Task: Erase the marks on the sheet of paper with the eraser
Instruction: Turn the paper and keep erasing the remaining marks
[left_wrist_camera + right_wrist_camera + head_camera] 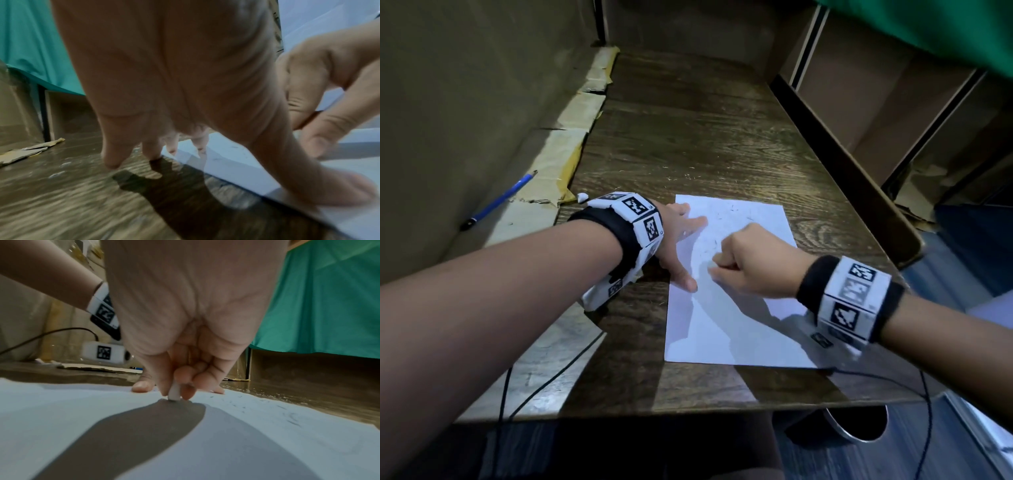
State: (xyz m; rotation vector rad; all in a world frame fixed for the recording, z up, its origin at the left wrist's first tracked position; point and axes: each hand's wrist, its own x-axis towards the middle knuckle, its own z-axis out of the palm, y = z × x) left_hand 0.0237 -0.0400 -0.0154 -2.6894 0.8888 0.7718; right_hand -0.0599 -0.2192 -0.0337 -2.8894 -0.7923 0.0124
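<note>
A white sheet of paper lies on the dark wooden table, with faint pencil marks near its far half. My left hand lies flat with spread fingers on the sheet's left edge, thumb pressing the paper. My right hand pinches a small white eraser between thumb and fingers, its tip touching the sheet at the middle. In the head view the eraser is hidden under the fist. Grey marks show to the right of the eraser.
A blue pencil lies on taped cardboard left of the table. Cardboard walls stand at the left and back, shelves and a green cloth at the right. Eraser crumbs dot the table beyond the sheet. Black cables hang by the near edge.
</note>
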